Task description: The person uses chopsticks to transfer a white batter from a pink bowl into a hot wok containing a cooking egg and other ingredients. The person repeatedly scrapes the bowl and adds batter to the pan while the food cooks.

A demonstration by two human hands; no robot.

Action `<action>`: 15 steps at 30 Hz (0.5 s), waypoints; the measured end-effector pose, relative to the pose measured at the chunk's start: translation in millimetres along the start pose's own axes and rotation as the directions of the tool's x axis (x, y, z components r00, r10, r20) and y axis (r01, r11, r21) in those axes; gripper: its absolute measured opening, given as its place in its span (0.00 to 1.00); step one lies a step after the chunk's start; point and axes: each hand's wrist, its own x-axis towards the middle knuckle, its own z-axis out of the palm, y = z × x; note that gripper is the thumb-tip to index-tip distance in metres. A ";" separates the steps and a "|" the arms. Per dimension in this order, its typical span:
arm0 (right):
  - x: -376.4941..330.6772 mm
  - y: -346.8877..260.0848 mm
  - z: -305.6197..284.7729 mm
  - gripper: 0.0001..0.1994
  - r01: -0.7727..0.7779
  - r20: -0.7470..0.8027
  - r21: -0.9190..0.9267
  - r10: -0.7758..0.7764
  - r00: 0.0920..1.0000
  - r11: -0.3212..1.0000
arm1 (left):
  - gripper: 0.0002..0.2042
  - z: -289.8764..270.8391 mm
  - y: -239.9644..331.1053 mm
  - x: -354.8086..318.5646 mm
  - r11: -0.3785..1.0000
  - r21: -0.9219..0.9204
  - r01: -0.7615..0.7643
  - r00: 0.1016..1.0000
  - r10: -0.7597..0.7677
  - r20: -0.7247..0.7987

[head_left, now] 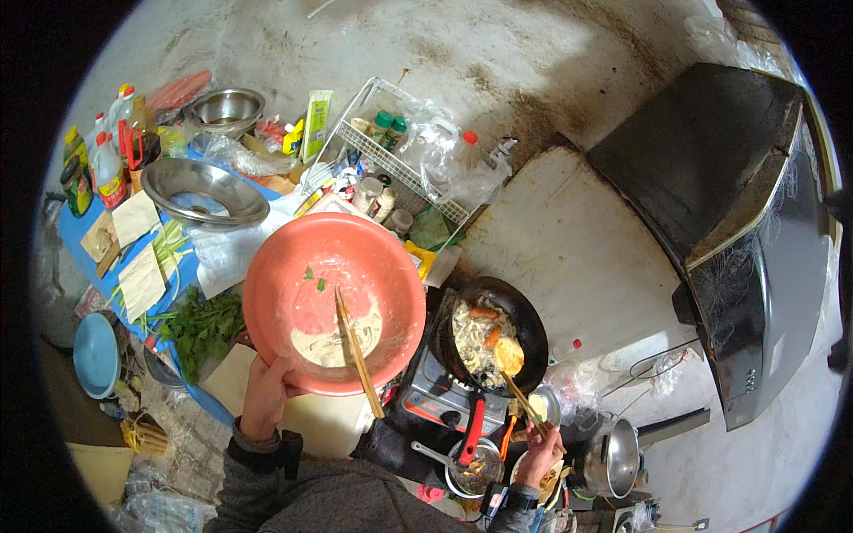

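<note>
My left hand (267,396) grips the near rim of a large pink basin (271,266), tilted so that its inside shows. Pale batter (333,345) pools at the bottom, with a few green leaf bits above it. A pair of wooden chopsticks (359,360) leans across the basin's near rim. Closed around another pair of chopsticks (524,398) is my right hand (540,456). Their tips reach a round golden fried piece (508,355) in the black frying pan (528,311). Browned pieces (484,314) and pale frothy bits lie in the pan too.
The pan sits on a gas stove (435,391), its red handle (474,426) pointing toward me. A small pot (475,471) stands below it. Leafy greens (206,330), a steel basin (206,191) and several bottles (108,169) crowd the left. A wire rack (400,160) stands behind; a range hood (702,151) overhangs the right.
</note>
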 end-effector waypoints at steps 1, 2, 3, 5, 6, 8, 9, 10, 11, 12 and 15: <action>-2.5 4.6 -4.8 0.16 -0.013 0.014 0.060 0.012 1.000 0.998 | 0.16 -0.7 -0.4 -0.4 1.000 -0.002 -0.002 1.000 0.002 -0.014; -6.2 9.0 -11.3 0.18 -0.033 0.056 0.027 0.032 0.998 0.999 | 0.17 -1.5 -0.6 -0.8 1.000 -0.011 -0.003 1.000 0.003 -0.024; -9.0 15.3 -16.3 0.18 -0.055 0.039 0.037 0.053 0.998 0.998 | 0.17 -2.2 -0.6 -0.9 1.000 0.001 0.007 1.000 -0.007 -0.024; -13.1 30.4 -25.9 0.18 -0.115 -0.011 0.093 0.117 0.993 0.989 | 0.18 -2.6 -0.5 -1.5 0.999 0.009 0.031 0.999 -0.031 -0.014; -15.0 38.1 -31.1 0.18 -0.109 0.012 0.177 0.108 0.994 0.978 | 0.18 -1.9 -0.5 -1.6 1.000 0.008 0.021 1.000 -0.021 -0.009; -14.6 50.8 -42.5 0.19 -0.181 -0.004 0.200 0.186 0.983 0.963 | 0.19 0.4 -0.4 -1.9 1.000 0.010 0.001 1.000 -0.001 -0.002; -14.5 56.5 -47.7 0.20 -0.225 0.030 0.248 0.225 0.974 0.942 | 0.19 1.3 -0.1 -2.4 1.000 0.019 0.000 1.000 0.000 0.000; -13.8 61.1 -52.0 0.22 -0.257 0.047 0.253 0.253 0.966 0.933 | 0.19 2.5 -0.2 -2.9 1.000 0.027 0.000 1.000 0.000 0.001; -13.4 65.0 -55.1 0.22 -0.247 0.041 0.249 0.244 0.969 0.936 | 0.19 3.1 -0.6 -3.9 1.000 0.030 0.002 1.000 -0.002 -0.003; -13.2 68.0 -56.7 0.22 -0.239 0.046 0.263 0.236 0.971 0.935 | 0.19 4.1 -1.4 -3.5 0.999 0.035 0.003 1.000 -0.004 0.006; -16.6 69.1 -56.5 0.19 -0.299 0.002 0.304 0.313 0.950 0.905 | 0.19 5.2 -4.8 -2.3 0.999 0.031 0.005 1.000 -0.006 0.023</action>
